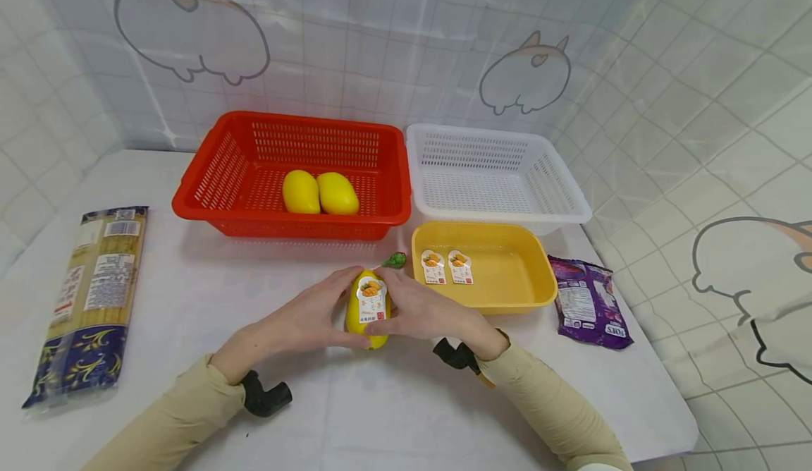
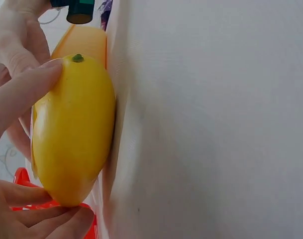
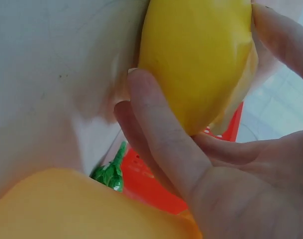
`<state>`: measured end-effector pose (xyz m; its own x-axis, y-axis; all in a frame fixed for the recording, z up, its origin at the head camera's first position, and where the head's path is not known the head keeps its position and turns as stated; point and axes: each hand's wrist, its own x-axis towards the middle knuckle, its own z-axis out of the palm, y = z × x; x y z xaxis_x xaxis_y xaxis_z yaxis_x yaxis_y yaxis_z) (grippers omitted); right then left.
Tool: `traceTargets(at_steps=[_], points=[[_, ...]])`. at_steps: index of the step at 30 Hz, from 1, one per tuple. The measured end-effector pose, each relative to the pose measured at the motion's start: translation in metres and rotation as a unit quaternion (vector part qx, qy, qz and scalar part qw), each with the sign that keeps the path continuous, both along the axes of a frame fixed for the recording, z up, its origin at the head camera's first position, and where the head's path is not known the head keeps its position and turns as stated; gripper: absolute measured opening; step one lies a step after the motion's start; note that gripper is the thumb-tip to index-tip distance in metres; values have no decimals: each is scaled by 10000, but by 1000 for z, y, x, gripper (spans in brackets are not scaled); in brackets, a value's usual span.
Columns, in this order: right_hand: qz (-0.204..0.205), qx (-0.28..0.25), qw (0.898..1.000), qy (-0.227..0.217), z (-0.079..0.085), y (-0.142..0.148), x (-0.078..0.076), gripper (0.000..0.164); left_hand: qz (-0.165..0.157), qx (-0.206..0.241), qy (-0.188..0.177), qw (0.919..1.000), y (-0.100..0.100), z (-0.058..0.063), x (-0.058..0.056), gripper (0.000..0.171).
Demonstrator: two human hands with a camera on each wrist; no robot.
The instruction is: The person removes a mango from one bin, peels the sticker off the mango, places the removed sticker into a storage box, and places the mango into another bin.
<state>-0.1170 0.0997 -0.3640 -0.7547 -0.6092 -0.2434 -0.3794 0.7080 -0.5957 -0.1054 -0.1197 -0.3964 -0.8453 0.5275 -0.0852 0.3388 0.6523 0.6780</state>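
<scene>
A yellow mango (image 1: 359, 321) lies on the white table in front of the person, with a white label (image 1: 372, 300) printed with mangoes on its upper side. My left hand (image 1: 311, 314) grips the fruit from the left; in the left wrist view its thumb (image 2: 29, 92) touches the stem end and its fingertips the other end. From the right, my right hand (image 1: 421, 307) holds the same mango, thumb near the label's lower edge. Its fingers (image 3: 158, 119) curve along the side in the right wrist view. Two similar labels (image 1: 434, 266) sit on the yellow bin (image 1: 501, 273).
Two mangoes (image 1: 320, 193) lie in a red basket (image 1: 298, 228) at the back, beside a white basket (image 1: 488, 211). A green, stem-like object (image 1: 396, 260) is near the bin. A purple packet (image 1: 590, 303) lies right, a noodle pack (image 1: 95, 295) left.
</scene>
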Motion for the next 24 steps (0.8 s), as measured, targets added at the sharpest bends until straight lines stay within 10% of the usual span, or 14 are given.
traceTargets(at_steps=[24], points=[[-302,-153,9895,1408,5,-2,1,34,81,-104,-153,9998,8,-3,6,121]])
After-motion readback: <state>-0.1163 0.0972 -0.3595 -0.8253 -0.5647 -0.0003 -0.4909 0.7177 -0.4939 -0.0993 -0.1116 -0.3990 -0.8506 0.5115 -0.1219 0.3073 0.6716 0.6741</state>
